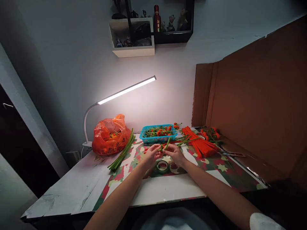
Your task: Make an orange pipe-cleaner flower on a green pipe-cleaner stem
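Observation:
Above the table, my left hand (151, 156) pinches a small curled green piece (161, 147) between its fingertips. My right hand (176, 154) is closed on a short green pipe cleaner (168, 142) that sticks up from the fingers. Both hands' fingertips nearly meet, so whether the two green parts join is hidden. A roll of green tape (162, 166) lies just below the hands. Behind them stands a blue basket (157, 140) with orange flowers on green stems. Several loose green stems (185, 140) lie to the right of it.
A bundle of green pipe cleaners (122, 154) lies at left beside an orange plastic bag (111, 135). At right are a bundle of orange-red pipe cleaners (200, 143), more orange flowers (212, 132) and a tool's handles (233, 154). A lit lamp (127, 91) reaches over; cardboard (251, 95) walls the right side.

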{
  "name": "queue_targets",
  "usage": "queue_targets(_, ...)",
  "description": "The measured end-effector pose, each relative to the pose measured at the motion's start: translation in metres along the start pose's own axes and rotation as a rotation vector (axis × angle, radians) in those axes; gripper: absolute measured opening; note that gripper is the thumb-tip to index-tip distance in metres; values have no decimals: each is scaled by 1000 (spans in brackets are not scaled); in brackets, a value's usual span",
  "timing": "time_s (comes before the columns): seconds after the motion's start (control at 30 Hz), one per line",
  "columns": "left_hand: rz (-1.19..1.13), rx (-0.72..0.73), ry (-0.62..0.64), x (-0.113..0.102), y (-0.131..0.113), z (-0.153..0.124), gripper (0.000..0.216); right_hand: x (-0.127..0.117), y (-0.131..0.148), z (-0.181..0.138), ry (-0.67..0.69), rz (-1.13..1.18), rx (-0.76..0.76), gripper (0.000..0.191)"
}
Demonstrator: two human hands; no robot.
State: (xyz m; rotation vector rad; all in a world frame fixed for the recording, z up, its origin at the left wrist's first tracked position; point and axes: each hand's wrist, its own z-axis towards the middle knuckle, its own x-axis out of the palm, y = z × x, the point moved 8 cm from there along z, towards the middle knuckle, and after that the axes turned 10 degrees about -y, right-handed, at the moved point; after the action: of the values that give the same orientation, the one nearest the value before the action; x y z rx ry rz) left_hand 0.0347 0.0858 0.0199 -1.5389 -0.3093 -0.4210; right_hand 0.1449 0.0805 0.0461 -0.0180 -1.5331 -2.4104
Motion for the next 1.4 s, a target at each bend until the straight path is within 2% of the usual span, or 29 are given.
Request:
queue_targets(0.1,24,-13,21,1,0,0,31,3,8,-1,47,-141,-101,22)
queue_targets(0.27,-52,-25,21,1,-1,2,32,-6,14,-1,-102,-268,-163,20)
queue_targets(0.4,15,9,-6,-1,0,5,30,-8,14,-2,-137,-318,-176,19)
queue_targets(0.57,44,30,-53,-4,1,7,32,-8,19,-3,-140,-355,-236,20)
queue_targets(0.7,92,58,-67,-2,-2,3,32,-5,20,-1,-73,-429,-261,18)
queue_targets(0.8,151,66,-81,-2,-3,0,31,-1,28,-3,-22,-563,-363,18)
queue_targets(0.9,180,70,-102,-2,-5,-1,31,-2,38,-8,-78,-648,-454,16)
queue_targets(1.03,191,95,-127,-4,-8,-2,32,-10,39,-13,-233,-568,-405,4)
queue_targets(1.13,204,112,-118,-2,-9,-2,31,-13,33,-13,-298,-507,-337,7)
queue_targets(1.4,182,149,-147,-2,-7,0,25,-5,35,-12,-227,-544,-429,15)
